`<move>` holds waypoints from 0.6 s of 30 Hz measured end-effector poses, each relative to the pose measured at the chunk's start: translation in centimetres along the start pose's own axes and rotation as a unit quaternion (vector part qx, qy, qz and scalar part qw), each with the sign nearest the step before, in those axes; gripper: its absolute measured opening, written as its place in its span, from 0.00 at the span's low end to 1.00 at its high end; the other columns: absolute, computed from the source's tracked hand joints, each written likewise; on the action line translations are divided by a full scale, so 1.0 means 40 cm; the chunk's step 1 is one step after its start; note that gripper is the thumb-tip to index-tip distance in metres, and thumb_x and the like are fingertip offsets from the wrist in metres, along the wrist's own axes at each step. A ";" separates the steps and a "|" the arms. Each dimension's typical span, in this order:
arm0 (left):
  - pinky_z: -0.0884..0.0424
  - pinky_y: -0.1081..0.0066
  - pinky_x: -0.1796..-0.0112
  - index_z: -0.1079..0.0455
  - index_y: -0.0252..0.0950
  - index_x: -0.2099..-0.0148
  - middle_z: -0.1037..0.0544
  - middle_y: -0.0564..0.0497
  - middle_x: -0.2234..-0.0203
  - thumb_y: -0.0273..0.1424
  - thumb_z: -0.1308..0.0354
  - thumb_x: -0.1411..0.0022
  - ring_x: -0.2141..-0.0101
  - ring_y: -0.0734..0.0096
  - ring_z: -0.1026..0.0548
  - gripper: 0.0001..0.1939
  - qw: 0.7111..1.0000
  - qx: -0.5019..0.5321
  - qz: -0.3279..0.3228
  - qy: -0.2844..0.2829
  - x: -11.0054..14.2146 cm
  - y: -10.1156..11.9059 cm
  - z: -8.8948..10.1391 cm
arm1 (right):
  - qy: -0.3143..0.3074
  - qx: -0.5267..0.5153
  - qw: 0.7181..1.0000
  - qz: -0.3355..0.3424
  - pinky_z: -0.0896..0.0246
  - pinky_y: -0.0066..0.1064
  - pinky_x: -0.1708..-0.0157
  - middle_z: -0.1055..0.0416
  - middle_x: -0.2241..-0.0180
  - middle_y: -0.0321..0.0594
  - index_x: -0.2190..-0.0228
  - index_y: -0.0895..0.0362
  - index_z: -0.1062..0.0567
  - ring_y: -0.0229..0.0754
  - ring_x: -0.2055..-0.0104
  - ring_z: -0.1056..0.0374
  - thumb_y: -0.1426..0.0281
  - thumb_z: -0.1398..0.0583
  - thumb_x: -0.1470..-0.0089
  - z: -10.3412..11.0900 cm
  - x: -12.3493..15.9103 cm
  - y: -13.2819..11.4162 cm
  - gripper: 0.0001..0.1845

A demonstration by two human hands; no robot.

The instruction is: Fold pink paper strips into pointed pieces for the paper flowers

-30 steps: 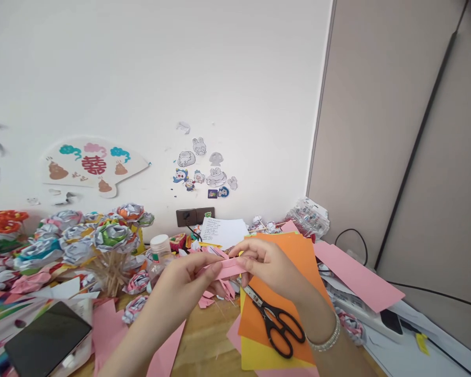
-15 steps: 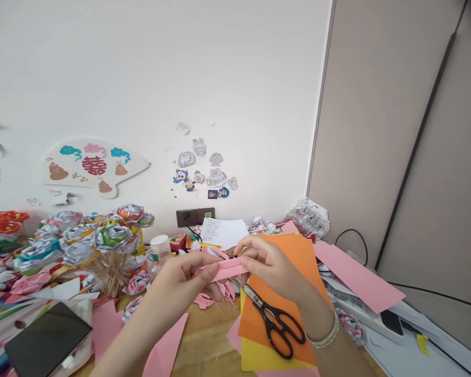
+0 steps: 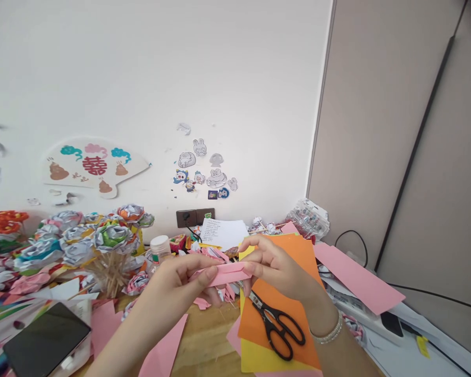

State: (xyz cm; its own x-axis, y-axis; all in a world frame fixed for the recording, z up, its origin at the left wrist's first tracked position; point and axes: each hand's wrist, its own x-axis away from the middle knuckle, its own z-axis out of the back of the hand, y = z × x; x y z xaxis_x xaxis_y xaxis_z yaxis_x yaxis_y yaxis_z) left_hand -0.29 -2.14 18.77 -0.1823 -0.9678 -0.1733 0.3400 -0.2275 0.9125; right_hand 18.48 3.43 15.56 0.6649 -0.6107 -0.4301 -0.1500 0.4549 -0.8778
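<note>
Between both hands stretches a narrow folded strip of pink paper (image 3: 228, 274), held level above the table. My left hand (image 3: 188, 277) pinches its left end, thumb on the near face and the fingers behind. At the other end my right hand (image 3: 269, 267) pinches the strip between thumb and fingers. Black-handled scissors (image 3: 277, 327) lie just below my right hand, on orange paper sheets (image 3: 255, 324) with a yellow sheet (image 3: 267, 360) under them. Behind the strip are pink paper scraps (image 3: 230, 293), partly hidden by my fingers.
Paper flowers on sticks (image 3: 113, 241) crowd the left, with a dark phone or tablet (image 3: 47, 337) in front. A clear bottle with a white cap (image 3: 159, 246) stands behind my left hand. At right lie a long pink sheet (image 3: 361, 277) and a power strip (image 3: 371, 314).
My right hand has shifted slightly right along the pink strip, and more of the strip shows between the hands. My left hand has drifted a little left and down.
</note>
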 end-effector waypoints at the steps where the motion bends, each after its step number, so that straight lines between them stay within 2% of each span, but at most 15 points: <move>1: 0.37 0.79 0.82 0.27 0.35 0.69 0.23 0.53 0.85 0.37 0.46 0.46 0.81 0.74 0.28 0.11 1.000 -0.006 -0.002 -0.002 0.000 0.000 0.002 | -0.007 -0.005 1.000 0.001 0.38 0.29 0.72 0.31 0.78 0.33 0.61 0.56 0.41 0.35 0.75 0.33 0.65 0.48 0.45 0.000 0.001 -0.001 0.11; 5: 0.36 0.79 0.81 0.27 0.36 0.69 0.23 0.52 0.83 0.37 0.47 0.45 0.81 0.74 0.28 0.11 1.000 -0.017 -0.011 -0.008 0.002 0.000 0.005 | -0.017 -0.002 1.000 0.003 0.37 0.30 0.71 0.33 0.77 0.34 0.62 0.57 0.38 0.35 0.74 0.33 0.67 0.49 0.45 -0.002 0.004 -0.009 0.09; 10: 0.35 0.79 0.80 0.27 0.35 0.65 0.23 0.52 0.83 0.37 0.47 0.45 0.79 0.73 0.26 0.12 1.000 -0.021 -0.008 -0.008 0.003 -0.002 0.005 | 0.003 0.037 0.999 -0.001 0.37 0.28 0.72 0.33 0.77 0.34 0.62 0.58 0.34 0.34 0.75 0.33 0.70 0.50 0.45 -0.007 0.008 -0.015 0.09; 18: 0.37 0.80 0.82 0.28 0.36 0.64 0.23 0.54 0.84 0.37 0.47 0.44 0.81 0.75 0.27 0.11 0.999 -0.019 -0.029 0.021 0.006 -0.012 0.009 | 0.039 0.029 0.999 -0.003 0.37 0.29 0.71 0.32 0.77 0.36 0.62 0.59 0.32 0.35 0.75 0.33 0.70 0.49 0.45 -0.024 -0.002 -0.021 0.11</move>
State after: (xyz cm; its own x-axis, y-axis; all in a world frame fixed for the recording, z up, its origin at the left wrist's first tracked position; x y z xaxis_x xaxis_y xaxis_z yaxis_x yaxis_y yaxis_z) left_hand -0.82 -2.23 18.44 -0.1637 -0.9563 -0.2423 0.3658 -0.2869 0.8854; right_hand 17.87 2.46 16.13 0.6063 -0.6614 -0.4415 -0.1012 0.4865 -0.8678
